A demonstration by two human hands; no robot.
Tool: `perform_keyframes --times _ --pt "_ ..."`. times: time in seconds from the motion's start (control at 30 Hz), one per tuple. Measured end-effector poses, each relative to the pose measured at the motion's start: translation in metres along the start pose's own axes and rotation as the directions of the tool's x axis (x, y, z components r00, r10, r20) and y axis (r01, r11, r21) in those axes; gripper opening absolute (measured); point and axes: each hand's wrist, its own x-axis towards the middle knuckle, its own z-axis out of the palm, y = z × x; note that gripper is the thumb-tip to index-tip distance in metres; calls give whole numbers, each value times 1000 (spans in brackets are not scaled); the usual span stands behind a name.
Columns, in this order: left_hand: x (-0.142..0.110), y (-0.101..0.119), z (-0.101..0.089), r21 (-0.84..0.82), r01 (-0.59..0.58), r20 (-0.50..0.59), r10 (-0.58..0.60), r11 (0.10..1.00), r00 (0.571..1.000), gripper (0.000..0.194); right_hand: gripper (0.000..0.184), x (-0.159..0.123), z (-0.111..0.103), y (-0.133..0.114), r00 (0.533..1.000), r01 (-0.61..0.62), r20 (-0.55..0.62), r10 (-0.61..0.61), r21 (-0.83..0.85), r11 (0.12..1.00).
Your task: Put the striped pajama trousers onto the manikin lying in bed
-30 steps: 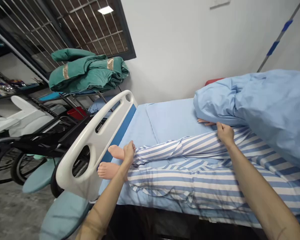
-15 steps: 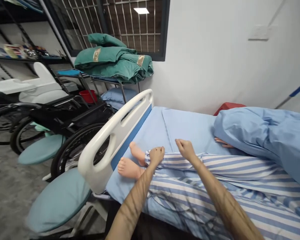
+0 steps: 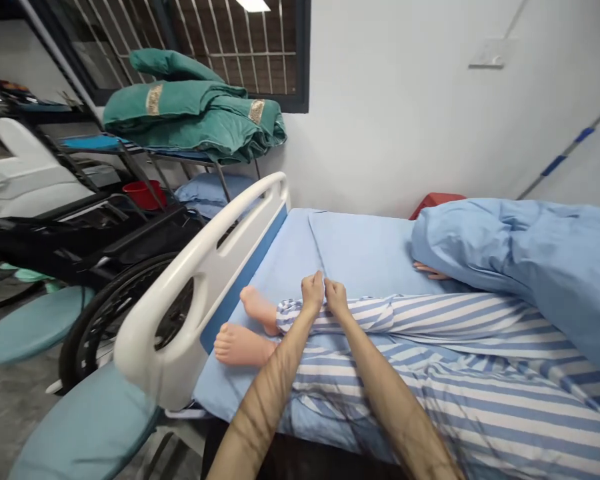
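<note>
Concrete floor point(image 3: 15, 427) runs along the left of the bed, where a black wheelchair point(image 3: 115, 327) stands beside a metal rack point(image 3: 180, 160) piled with folded green blankets point(image 3: 195, 113). On the bed's pale blue sheet point(image 3: 360, 247) lies a mannequin, its bare feet point(image 3: 243, 345) just short of the white footboard point(image 3: 195, 280), its body in blue-and-white striped pyjamas point(image 3: 470, 393) and partly under a heaped blue duvet point(image 3: 510, 260).

Both the left hand point(image 3: 313, 293) and the right hand point(image 3: 336, 298) sit close together at the cuff point(image 3: 293, 317) of the far trouser leg, fingers partly curled. Whether they have hold of the cloth, I cannot tell. A sharp tug there could drag the light leg sideways or knock a foot against the footboard, and the thin cuff might slip from the fingers. The duvet's loose bulk could also slide down onto the legs.

A red basin point(image 3: 141, 195) sits by the rack, its contents hidden by its rim.
</note>
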Motion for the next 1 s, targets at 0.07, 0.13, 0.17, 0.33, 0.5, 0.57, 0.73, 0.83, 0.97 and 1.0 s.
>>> perform_keyframes --times 0.07,0.13,0.17,0.33,0.5,0.57,0.73,0.83,0.97,1.0 --pt "-7 0 13 -5 15 23 -14 1000 1000 44 51 1 1 -1 999 -41 -25 42 18 999" --pt "-15 -4 19 61 11 19 -13 998 1000 44 51 3 0 -5 997 -66 -28 67 11 998" --pt "-17 -5 20 95 11 20 -13 995 1000 44 51 5 -3 -8 997 -72 -16 72 -2 997" --pt "-15 -10 21 170 -80 73 69 982 995 47 51 19 -45 -29 993 88 95 -75 -141 986" --pt "-13 -16 29 232 -106 20 104 967 994 50 53 18 -102 -9 993 80 -74 -97 -202 976" --pt "-14 -19 30 240 -98 12 98 966 995 50 52 9 -110 10 991 18 -126 -43 -196 980" --pt "-11 -7 28 236 -96 50 87 967 995 49 49 3 -106 38 983 5 -181 -26 -117 993" --pt "-9 19 48 123 -56 4 56 991 998 48 48 9 -106 41 980 -14 -201 11 -16 1000" --pt "-27 41 96 -37 -7 6 7 999 1000 46 48 15 -110 43 983 -38 -174 53 86 996" --pt "-35 40 107 16 -20 11 19 1000 1000 44 48 15 -111 43 985 -48 -162 64 105 993"
